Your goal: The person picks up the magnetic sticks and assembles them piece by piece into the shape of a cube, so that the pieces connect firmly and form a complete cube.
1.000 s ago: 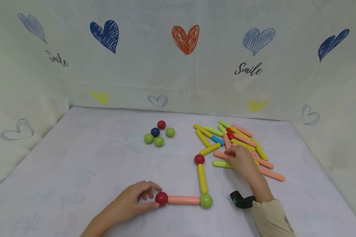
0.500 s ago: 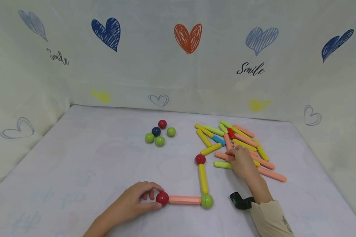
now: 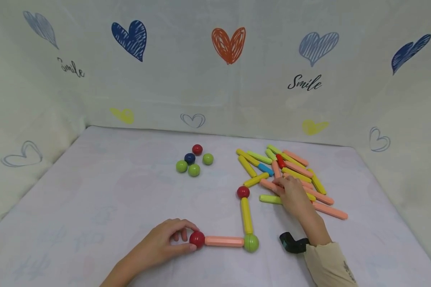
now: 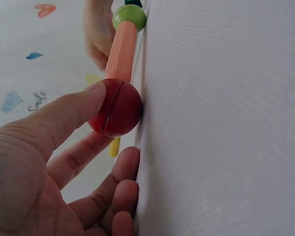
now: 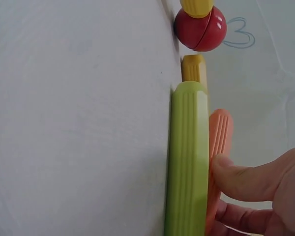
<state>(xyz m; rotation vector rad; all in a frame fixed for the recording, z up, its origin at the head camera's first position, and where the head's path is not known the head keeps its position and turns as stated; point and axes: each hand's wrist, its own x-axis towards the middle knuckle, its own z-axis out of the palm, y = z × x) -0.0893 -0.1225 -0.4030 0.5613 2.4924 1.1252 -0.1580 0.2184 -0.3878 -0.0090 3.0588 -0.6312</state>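
Observation:
My left hand [image 3: 165, 243] pinches a red ball [image 4: 123, 110] between thumb and finger. The ball sits at the left end of a salmon-coloured stick [image 3: 224, 241], whose other end joins a green ball [image 3: 251, 242]. From there a yellow stick [image 3: 246, 215] runs back to a second red ball [image 3: 243, 192], making an L shape on the table. At the pile on the right, my right hand [image 3: 294, 197] pinches another salmon stick [image 5: 220, 137] between thumb and fingers. A lime-green stick [image 5: 189, 157] lies right beside it, partly under the hand in the head view.
Several loose sticks lie behind and around the right hand, including a blue one [image 3: 265, 169] and a short red one [image 3: 280, 160]. A group of loose balls, one of them dark blue [image 3: 189, 158], is at the back middle. Behind the table [image 3: 129, 179] hangs a heart-printed cloth [image 3: 186, 71].
The near end of the salmon stick in my right hand has risen slightly. The left hand still holds the red ball, and the view has shifted a little.

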